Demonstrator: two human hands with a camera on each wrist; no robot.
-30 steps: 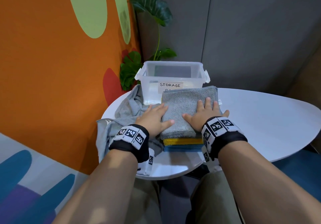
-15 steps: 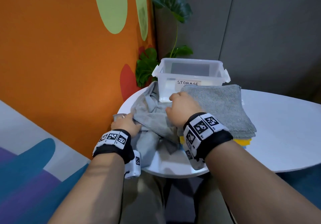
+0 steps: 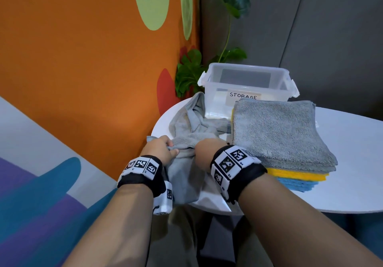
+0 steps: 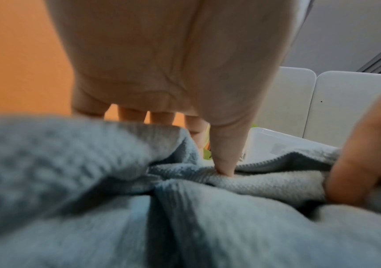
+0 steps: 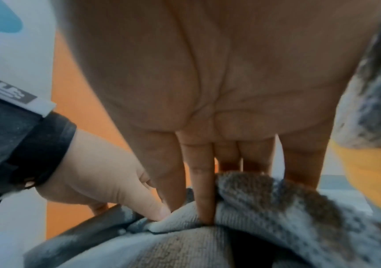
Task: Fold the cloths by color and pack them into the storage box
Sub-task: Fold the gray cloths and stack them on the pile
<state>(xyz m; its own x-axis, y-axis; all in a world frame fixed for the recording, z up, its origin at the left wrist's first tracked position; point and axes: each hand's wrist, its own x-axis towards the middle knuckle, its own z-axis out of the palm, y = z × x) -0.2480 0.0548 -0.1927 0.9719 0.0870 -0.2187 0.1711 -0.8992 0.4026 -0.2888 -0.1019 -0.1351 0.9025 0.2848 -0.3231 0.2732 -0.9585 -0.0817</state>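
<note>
A crumpled grey cloth (image 3: pixel 187 140) lies at the left end of the white table (image 3: pixel 350 175), partly hanging over the near edge. My left hand (image 3: pixel 163 148) pinches its near left edge between thumb and fingers (image 4: pixel 223 159). My right hand (image 3: pixel 207 150) grips the same cloth (image 5: pixel 242 217) just to the right, fingers (image 5: pixel 204 195) curled into the fabric. To the right sits a stack of folded cloths: grey (image 3: pixel 275 130) on top, yellow (image 3: pixel 298 176) below it, blue (image 3: pixel 298 186) at the bottom. The clear storage box (image 3: pixel 246 86) stands behind, open-topped, with nothing visible inside.
An orange wall (image 3: pixel 83 69) runs close along the left of the table. A leafy plant (image 3: pixel 188 74) stands behind the box, in front of grey panels. The table's right half (image 3: pixel 356 142) is bare white surface.
Both hands left the top of the folded stack, moved left to the crumpled grey cloth and took hold of it. They now grip it closer together at the near edge.
</note>
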